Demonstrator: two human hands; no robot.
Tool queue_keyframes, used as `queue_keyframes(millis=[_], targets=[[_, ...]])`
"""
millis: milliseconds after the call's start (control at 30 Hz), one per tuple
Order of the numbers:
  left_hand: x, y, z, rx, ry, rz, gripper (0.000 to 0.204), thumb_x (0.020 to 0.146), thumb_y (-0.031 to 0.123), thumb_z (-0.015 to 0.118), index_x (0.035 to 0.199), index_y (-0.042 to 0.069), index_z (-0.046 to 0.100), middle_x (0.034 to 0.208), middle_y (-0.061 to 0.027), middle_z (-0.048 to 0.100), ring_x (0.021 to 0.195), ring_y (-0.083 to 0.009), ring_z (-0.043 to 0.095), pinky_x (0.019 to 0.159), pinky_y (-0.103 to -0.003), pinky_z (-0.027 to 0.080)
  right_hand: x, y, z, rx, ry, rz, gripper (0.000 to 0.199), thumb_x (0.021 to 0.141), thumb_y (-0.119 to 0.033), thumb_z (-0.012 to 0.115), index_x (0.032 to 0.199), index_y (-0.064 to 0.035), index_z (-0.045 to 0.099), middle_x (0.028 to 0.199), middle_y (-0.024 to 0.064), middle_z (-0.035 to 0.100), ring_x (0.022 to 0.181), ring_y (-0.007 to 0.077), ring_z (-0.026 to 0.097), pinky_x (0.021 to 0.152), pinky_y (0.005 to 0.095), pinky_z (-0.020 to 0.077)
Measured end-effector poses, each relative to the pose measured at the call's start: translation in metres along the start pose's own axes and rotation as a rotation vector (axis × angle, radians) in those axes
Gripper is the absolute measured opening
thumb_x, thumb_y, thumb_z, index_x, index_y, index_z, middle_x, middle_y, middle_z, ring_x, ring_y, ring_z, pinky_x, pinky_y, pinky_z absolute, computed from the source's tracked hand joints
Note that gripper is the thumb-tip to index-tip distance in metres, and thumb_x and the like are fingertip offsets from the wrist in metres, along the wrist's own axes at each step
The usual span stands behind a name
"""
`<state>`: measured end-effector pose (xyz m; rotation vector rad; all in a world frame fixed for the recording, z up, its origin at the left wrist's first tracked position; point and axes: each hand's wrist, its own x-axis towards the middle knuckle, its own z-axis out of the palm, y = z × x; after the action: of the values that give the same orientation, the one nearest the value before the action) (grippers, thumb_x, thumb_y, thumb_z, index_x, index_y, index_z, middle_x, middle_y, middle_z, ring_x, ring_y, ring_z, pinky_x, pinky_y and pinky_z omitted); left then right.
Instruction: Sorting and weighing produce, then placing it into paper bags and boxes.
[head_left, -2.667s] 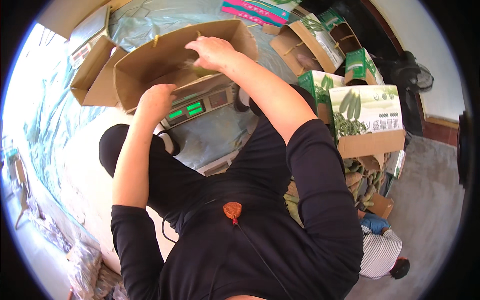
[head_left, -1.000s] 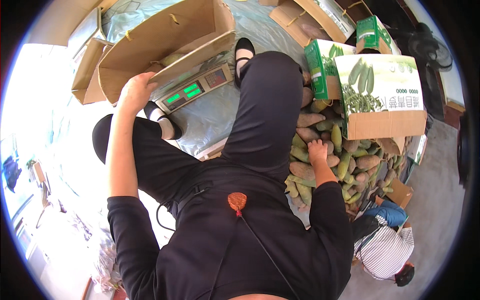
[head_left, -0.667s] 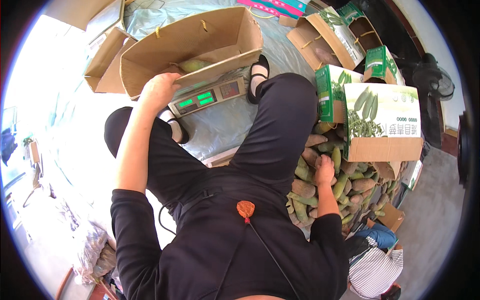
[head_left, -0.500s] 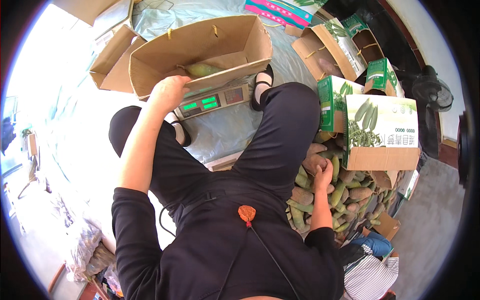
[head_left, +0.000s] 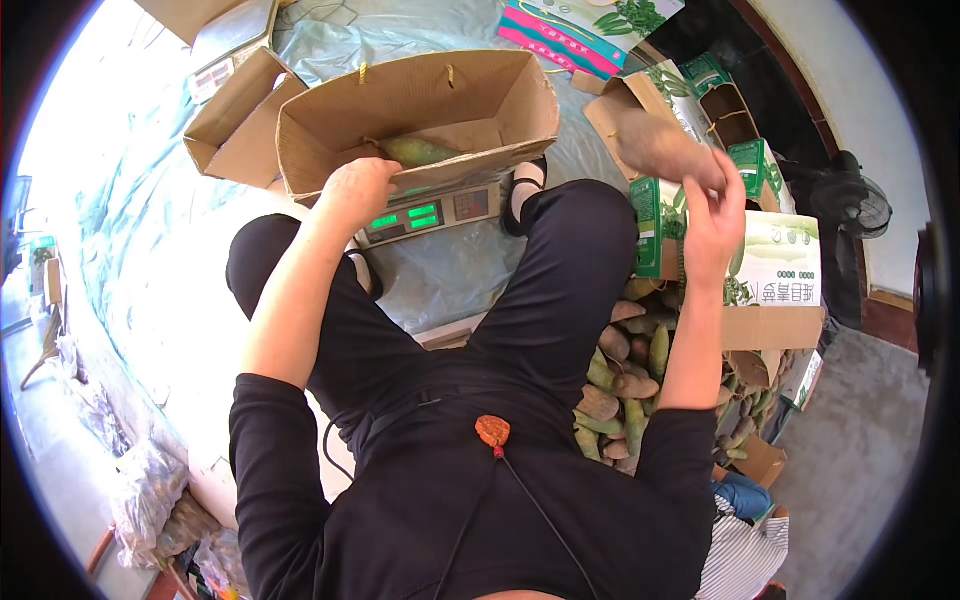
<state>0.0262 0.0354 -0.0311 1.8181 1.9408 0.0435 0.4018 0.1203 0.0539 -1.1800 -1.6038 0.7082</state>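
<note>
My left hand point(head_left: 357, 192) grips the near rim of an open brown cardboard box point(head_left: 520, 100) with yellow cord loops. One green radish point(head_left: 418, 152) lies inside it. Under the box is a weighing scale point(head_left: 425, 213) with lit green displays. Raised at the right, my right hand point(head_left: 714, 226) holds a brown, soil-covered radish point(head_left: 660, 148) by one end, blurred by motion. Below that forearm lies a heap of green and brown radishes point(head_left: 605, 405), partly hidden by my arm and the cartons.
Printed green-and-white cartons point(head_left: 780, 255) stand at the right, near an open carton point(head_left: 605, 115). A pink-and-blue box point(head_left: 570, 38) lies at the far side. Left of the main box is another cardboard box point(head_left: 235, 125). A black fan point(head_left: 850, 200) stands at far right.
My right hand has lifted a radish from the heap and carried it up and away, beside the open carton. My left hand stays on the box rim; the view has shifted slightly.
</note>
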Motion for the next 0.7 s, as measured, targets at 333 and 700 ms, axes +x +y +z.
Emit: queue_keyframes(millis=[333,700], targets=[[0.001,0.0,0.001,-0.005,0.004,0.005,0.03,0.08,0.015,0.061,0.109,0.008,0.064,0.098,-0.0193,0.064,0.097,-0.0353,0.059,0.086,-0.044,0.046,0.051,0.017,0.153,-0.386,-0.44,-0.402,0.035,0.074,-0.013,0.064,0.109,-0.0067,0.058,0.106,0.0135,0.06,0.1,0.0331,0.056,0.083,0.0417,0.0467],[0.002,-0.002,-0.003,-0.026,0.013,0.058,0.033,0.078,0.013,0.063,0.109,0.004,0.063,0.1,-0.0221,0.063,0.097,-0.0384,0.058,0.087,-0.044,0.045,0.046,0.011,0.162,-0.409,-0.627,-0.29,0.027,0.081,-0.02,0.064,0.105,-0.0074,0.063,0.102,0.012,0.064,0.094,0.0312,0.061,0.08,0.0415,0.0489]])
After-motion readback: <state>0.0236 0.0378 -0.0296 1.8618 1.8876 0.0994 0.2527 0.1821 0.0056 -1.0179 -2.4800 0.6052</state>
